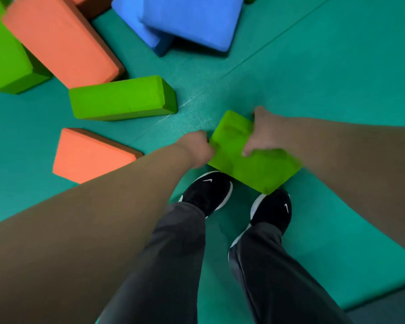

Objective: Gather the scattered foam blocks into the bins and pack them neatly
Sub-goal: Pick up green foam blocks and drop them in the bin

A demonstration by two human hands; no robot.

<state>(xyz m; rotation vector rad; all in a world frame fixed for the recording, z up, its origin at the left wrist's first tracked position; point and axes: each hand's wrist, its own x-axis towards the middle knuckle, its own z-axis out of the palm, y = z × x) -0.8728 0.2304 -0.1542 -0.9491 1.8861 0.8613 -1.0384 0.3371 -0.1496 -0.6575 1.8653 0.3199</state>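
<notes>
A green foam block (248, 157) is held just above my shoes, tilted. My left hand (198, 148) grips its left edge and my right hand (262, 132) clasps its far side, fingers wrapped over the top. On the teal mat to the left lie another green block (122, 98), an orange wedge-like block (89, 155), a long orange block (59, 40) and a big green block (5, 50). Two blue blocks (187, 19) are stacked at the top. No bin is in view.
My two black shoes (211, 192) and grey trouser legs (173, 265) stand on the teal floor mat (325, 78). A mat seam runs diagonally from the top right toward the centre. The mat's edge shows at the lower right corner.
</notes>
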